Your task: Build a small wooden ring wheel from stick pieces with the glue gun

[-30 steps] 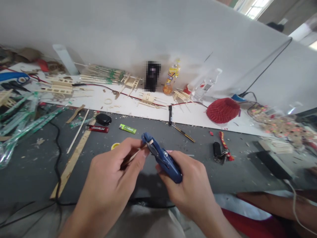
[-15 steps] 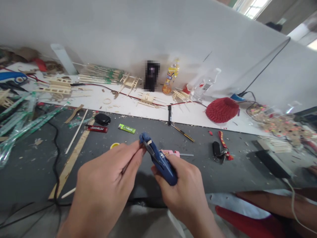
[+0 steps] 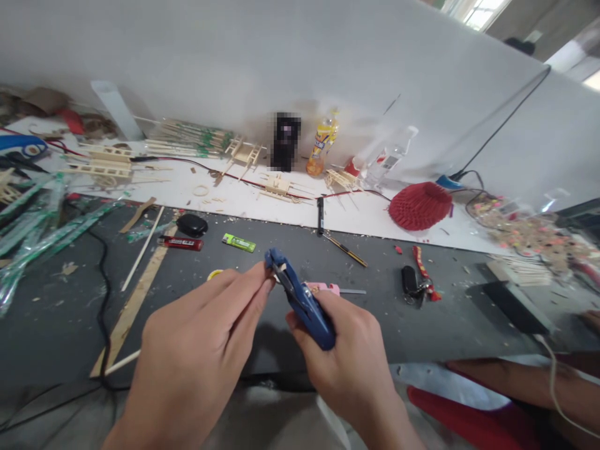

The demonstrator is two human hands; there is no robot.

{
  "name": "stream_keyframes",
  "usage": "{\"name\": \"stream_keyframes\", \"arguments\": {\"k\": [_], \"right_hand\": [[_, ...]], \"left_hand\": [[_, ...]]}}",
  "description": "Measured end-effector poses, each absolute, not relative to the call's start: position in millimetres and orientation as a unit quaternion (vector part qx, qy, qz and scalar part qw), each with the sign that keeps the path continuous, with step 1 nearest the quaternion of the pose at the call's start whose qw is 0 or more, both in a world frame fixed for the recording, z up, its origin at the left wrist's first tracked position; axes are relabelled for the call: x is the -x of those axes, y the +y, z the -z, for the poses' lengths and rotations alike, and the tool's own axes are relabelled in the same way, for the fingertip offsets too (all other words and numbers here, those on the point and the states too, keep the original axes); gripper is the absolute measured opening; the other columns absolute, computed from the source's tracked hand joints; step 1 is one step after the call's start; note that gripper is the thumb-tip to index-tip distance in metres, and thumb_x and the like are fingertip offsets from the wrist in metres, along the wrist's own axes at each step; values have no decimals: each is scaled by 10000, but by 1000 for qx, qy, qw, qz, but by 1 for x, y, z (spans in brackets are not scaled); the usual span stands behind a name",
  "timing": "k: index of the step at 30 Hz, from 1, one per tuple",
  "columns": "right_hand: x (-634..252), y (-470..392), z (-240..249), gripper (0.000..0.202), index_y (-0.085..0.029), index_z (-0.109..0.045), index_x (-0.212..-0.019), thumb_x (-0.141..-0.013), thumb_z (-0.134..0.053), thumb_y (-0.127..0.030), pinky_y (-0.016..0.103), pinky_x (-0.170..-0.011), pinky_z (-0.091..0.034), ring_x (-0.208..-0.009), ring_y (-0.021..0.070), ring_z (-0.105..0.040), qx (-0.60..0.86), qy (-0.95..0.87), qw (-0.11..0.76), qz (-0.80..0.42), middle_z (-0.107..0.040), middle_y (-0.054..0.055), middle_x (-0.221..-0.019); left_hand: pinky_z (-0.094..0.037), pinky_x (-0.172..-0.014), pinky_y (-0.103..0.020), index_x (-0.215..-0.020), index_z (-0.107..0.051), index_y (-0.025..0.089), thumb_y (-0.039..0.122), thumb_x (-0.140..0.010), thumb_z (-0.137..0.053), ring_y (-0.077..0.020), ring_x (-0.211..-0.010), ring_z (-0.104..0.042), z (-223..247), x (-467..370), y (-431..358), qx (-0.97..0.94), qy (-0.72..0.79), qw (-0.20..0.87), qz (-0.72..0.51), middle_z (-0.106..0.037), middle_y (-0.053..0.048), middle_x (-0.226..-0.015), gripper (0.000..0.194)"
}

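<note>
A: Where's the piece being worked?

B: Mid-frame, held above the dark bench (image 3: pixel 445 319). A pale stick (image 3: pixel 282 267) shows its small end between the jaws of a blue hand cutter (image 3: pixel 307 309), whose nose points toward the upper left.

A: And the hands?

B: The right hand (image 3: pixel 351 340) has its fingers wrapped around the cutter's handles. The left hand (image 3: pixel 201 340) has its fingers pinched together right at the nose, apparently clamped on the stick, though they hide most of it. A pale rod (image 3: pixel 122 362) pokes out past that hand at lower left; I can't tell whether it's the same piece.

A: How would you do this well?

B: Lay the stick square across the jaws, line up the spot, then squeeze smoothly. A slanted bite would likely crush or splinter thin wood. The left fingertips look very close to the cutter's nose, so I'd pinch a touch further back, firmly enough to prevent twisting.

A: Anything nearby to mind?

B: A pink-handled tool (image 3: pixel 323 287) lies just beyond the right hand, and a green lighter (image 3: pixel 239 242) sits further up the frame. I'd angle the small end toward bare bench, since an offcut could spring away.
</note>
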State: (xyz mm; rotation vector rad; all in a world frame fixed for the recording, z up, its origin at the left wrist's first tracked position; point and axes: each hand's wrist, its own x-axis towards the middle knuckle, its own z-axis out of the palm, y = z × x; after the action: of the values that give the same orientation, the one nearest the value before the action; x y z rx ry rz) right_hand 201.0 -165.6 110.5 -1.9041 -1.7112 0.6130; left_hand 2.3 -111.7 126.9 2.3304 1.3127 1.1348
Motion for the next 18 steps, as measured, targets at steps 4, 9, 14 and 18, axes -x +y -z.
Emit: {"name": "stream_keyframes", "arguments": {"k": [4, 9, 14, 18], "right_hand": [[-200, -165, -111, 133, -254, -782, -979, -977, -704, -362, 356, -793, -561, -850, 295, -826, 706, -620, 258, -224, -853, 64, -931], [-199, -164, -104, 99, -274, -789, -946, -947, -714, -340, 339, -782, -545, -887, 305, -845, 717, -612, 262, -206, -860, 59, -918], [-197, -164, -89, 92, -275, -764, -885, -886, -681, -315, 349, -729, -482, -844, 314, -837, 736, -615, 258, -117, -873, 73, -921], [-197, -160, -86, 51, -275, -716, -824, -859, -683, -291, 348, -666, -386, -758, 280, -793, 746, -630, 211, -52, -865, 62, -890]], "left_hand": [[-570, -769, -245, -1061, -787, 222, 290, -1202, -502, -160, -730, -783, -127, -4, -107, -806, 446, 118, -370, -805, 16, -837, 325], [-553, -754, -238, -923, -673, 247, 268, -1161, -513, -151, -739, -781, -123, -5, -106, -788, 461, 163, -375, -806, 28, -850, 288], [-466, -546, -314, -880, -634, 280, 545, -1078, -442, -185, -594, -656, -133, -15, -97, -725, 513, 327, -322, -705, 36, -706, 383], [-352, -549, -362, -711, -454, 307, 585, -958, -433, -200, -526, -514, -139, -29, -83, -689, 585, 324, -279, -535, 44, -566, 372]]}}
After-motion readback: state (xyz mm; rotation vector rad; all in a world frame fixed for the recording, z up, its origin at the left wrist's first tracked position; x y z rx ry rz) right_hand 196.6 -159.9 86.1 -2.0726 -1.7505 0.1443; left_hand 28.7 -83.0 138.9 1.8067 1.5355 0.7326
